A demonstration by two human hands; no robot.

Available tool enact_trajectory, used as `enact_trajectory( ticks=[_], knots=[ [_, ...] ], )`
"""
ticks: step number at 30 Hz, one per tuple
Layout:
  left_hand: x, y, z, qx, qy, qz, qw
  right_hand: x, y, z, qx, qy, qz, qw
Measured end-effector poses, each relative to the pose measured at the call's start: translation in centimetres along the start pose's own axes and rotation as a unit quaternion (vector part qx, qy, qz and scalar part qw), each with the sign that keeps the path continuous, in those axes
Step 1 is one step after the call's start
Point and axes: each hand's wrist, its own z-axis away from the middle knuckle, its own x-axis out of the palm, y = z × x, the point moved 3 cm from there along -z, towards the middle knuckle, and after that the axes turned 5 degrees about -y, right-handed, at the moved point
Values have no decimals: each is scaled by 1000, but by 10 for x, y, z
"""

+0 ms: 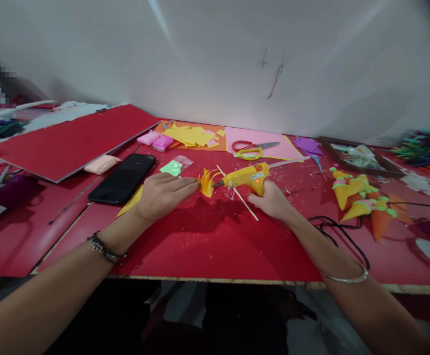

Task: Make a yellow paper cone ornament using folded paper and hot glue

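Between the fingertips of my left hand (166,195) is a small yellow paper flower (207,183) with curled, pointed petals. Wrapped round the handle of a yellow hot glue gun (246,176) is my right hand (272,199). The gun's dark nozzle points left and meets or nearly touches the petals; which, I cannot tell. A clear glue stick (286,161) sticks out of its back end, and a small orange light glows on its side. Beneath the gun a thin wooden stick (246,203) slants across the red table.
Behind lie red- and yellow-handled scissors (256,146) and yellow paper pieces (189,134). A black phone (123,178) is left, below a propped red board (78,140). Yellow and orange paper cones (362,195) stand right, near a black cord (342,227) and a brown tray (360,155).
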Motion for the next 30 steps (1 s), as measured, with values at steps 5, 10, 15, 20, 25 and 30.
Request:
enact_trajectory(
  ticks=[5,10,15,20,25,30],
  knots=[
    [0,-1,1,-6,10,-3,1000,0,2,-1,5,0,4,1000],
    [1,-2,1,-4,13,-3,1000,0,3,-3,11,11,14,1000],
    [1,-1,1,-1,24,-8,1000,-1,4,-4,0,5,11,1000],
    [-1,-1,-1,2,27,-3,1000,-1,6,-4,4,3,13,1000],
    [0,-2,1,0,28,2,1000,-2,7,-5,10,6,22,1000],
    [1,-2,1,-3,30,1,1000,-3,9,-5,12,17,34,999]
  ],
)
